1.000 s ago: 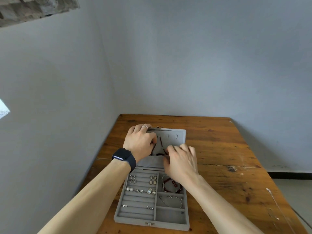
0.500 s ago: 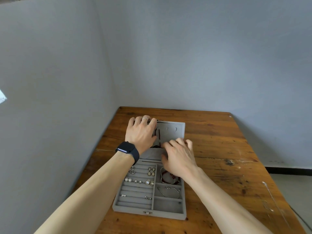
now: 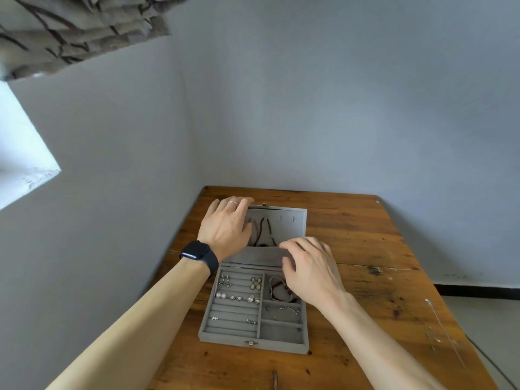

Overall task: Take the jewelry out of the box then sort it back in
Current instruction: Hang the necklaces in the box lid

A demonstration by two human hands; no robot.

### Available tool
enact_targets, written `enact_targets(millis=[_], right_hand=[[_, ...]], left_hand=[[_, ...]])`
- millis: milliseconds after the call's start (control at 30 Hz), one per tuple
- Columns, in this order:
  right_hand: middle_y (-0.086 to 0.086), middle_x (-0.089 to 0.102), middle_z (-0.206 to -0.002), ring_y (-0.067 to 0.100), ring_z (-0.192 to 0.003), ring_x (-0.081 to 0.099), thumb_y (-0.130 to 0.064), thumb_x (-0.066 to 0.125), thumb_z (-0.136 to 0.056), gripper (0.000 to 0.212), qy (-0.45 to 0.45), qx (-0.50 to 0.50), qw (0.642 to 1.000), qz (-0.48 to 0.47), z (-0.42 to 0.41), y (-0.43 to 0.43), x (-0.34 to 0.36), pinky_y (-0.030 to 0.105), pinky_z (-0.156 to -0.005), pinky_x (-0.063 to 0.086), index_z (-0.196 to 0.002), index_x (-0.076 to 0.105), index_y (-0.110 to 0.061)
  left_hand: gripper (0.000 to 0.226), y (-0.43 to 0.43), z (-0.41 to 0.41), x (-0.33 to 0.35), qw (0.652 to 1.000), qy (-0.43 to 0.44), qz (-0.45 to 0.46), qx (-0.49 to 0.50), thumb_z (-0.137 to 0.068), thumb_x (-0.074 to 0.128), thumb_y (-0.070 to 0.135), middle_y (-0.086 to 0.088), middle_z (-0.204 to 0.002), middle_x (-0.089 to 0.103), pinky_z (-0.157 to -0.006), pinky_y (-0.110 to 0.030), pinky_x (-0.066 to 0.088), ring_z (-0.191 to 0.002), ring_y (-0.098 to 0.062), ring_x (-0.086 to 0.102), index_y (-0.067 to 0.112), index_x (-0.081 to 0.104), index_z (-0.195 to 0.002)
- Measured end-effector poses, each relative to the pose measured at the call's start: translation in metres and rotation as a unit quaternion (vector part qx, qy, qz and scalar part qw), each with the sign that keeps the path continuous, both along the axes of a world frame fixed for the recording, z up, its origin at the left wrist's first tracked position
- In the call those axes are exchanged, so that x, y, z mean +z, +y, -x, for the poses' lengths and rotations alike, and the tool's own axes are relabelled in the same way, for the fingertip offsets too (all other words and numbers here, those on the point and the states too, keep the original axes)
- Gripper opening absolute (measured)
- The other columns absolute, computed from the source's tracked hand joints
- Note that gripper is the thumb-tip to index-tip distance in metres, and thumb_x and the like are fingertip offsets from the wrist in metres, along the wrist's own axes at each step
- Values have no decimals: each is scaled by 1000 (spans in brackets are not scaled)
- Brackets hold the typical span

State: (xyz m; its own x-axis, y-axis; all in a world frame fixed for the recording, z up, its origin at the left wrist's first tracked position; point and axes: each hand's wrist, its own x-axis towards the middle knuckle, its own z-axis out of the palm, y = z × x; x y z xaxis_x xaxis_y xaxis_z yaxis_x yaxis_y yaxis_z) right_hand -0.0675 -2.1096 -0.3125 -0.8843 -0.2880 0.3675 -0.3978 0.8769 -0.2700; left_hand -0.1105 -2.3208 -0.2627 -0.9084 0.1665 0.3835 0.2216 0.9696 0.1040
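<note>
Pressing lid (image 3: 292,224) with flat left hand (image 3: 225,229); right hand (image 3: 312,274) pinches pocket (image 3: 253,256).

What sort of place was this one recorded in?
Probably a plain room in a home: a worn wooden table pushed into a corner of bare grey walls, a curtain by a bright window upper left, and a jewelry box open on the table.

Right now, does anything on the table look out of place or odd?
One thing: what looks like a thin chain lies loose near the table's right edge, well outside the box. Inside, the earrings and bracelets sit in their compartments, and nothing looks spilled.
</note>
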Motion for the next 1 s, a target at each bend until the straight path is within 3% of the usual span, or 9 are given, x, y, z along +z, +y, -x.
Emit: enact_targets(millis=[333,533,633,800,1000], right_hand=[[-10,67,-126,13,-128,53,-24,59,-95,29,30,-41,997,55,-119,32,-6,37,-107,40,-122,69,-23],[-11,67,-125,12,-127,53,-26,62,-95,28,-20,-103,991,83,-205,73,-45,38,-107,44,-121,70,-26],[-11,68,-121,14,-122,56,-21,68,-92,26,-38,-138,985,93,-246,101,-64,38,-102,47,-117,71,-24],[-9,69,-109,15,-105,59,-8,76,-83,30,-20,-210,971,114,-296,154,-91,26,-88,44,-110,73,-18],[-1,69,-105,26,-93,59,-6,77,-79,32,20,-298,948,111,-305,204,-100,35,-81,51,-109,72,-16]], left_hand=[[55,23,-124,-44,997,-16,-75,-6,-96,53,40,1,-154,45,-119,-44,25,-146,-20,33,26,42,-149],[52,83,-192,-84,993,-63,-72,-64,-95,54,39,2,-152,46,-119,-43,24,-144,-20,36,31,46,-145],[50,114,-214,-97,988,-93,-70,-101,-97,49,43,2,-154,43,-121,-42,21,-146,-20,32,31,45,-145],[51,165,-240,-113,974,-142,-55,-166,-99,42,45,3,-158,36,-124,-43,14,-150,-17,21,31,41,-148],[58,227,-241,-123,960,-186,4,-211,-102,34,49,-2,-164,25,-124,-47,4,-153,-22,11,27,29,-155]])
